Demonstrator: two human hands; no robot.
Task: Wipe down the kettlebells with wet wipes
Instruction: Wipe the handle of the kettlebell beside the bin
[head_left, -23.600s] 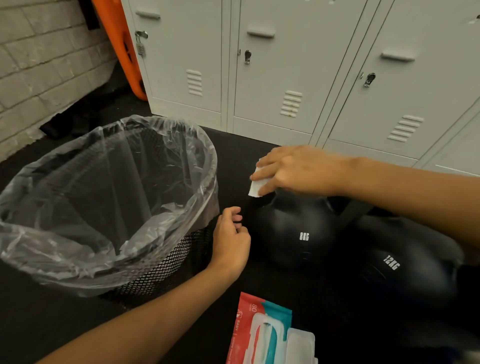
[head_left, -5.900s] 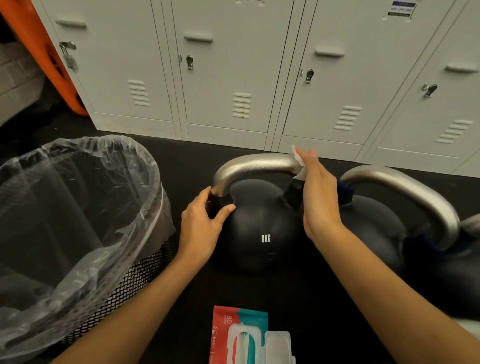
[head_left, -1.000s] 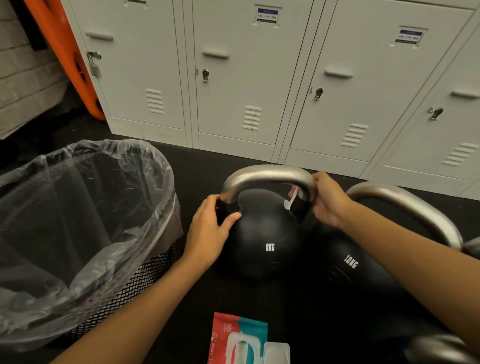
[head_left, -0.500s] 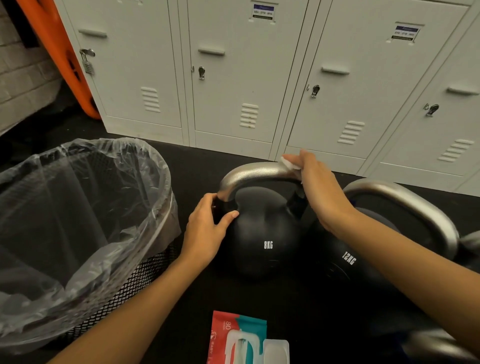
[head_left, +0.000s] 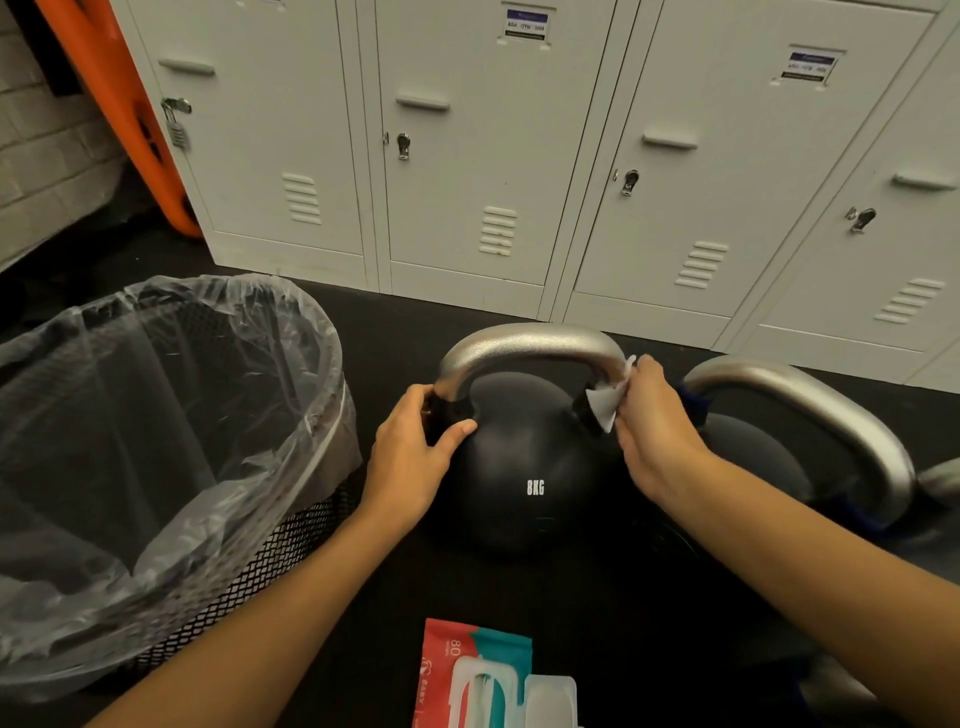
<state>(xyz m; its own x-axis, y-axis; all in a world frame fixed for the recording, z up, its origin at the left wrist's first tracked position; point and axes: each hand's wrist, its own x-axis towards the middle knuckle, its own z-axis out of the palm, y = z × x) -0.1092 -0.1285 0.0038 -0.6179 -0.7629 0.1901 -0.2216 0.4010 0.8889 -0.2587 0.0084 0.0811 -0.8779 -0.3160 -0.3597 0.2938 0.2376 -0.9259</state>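
The black kettlebell (head_left: 524, 483) marked 8KG stands upright on the dark floor (head_left: 405, 332) between the two hands, its silver handle (head_left: 530, 345) arching from one hand across to the other. The left hand (head_left: 415, 462) grips the foot of the handle on its own side, thumb pressed against the black ball and fingers curled round the dark base of the handle. The right hand (head_left: 657, 436) holds a white wipe (head_left: 605, 402) against the opposite foot of the handle — fingers folded over the cloth, a corner of it sticking out below toward the ball.

Just beyond the right hand, farther to the right, sits a second kettlebell (head_left: 763, 457) with a similar silver arch; its body is mostly hidden behind the right forearm, and it stands just beside the first one — whether they touch cannot be told. To the left of the left hand is a black mesh bin (head_left: 270, 561) lined with a clear plastic bag (head_left: 171, 415). Below the hands, near the person, lies a red and teal pack of wipes (head_left: 478, 670) with its white lid flipped open. Past both hands, a row of pale grey lockers (head_left: 467, 156) stands against the wall, and an orange board (head_left: 119, 104) leans at the far left of them.
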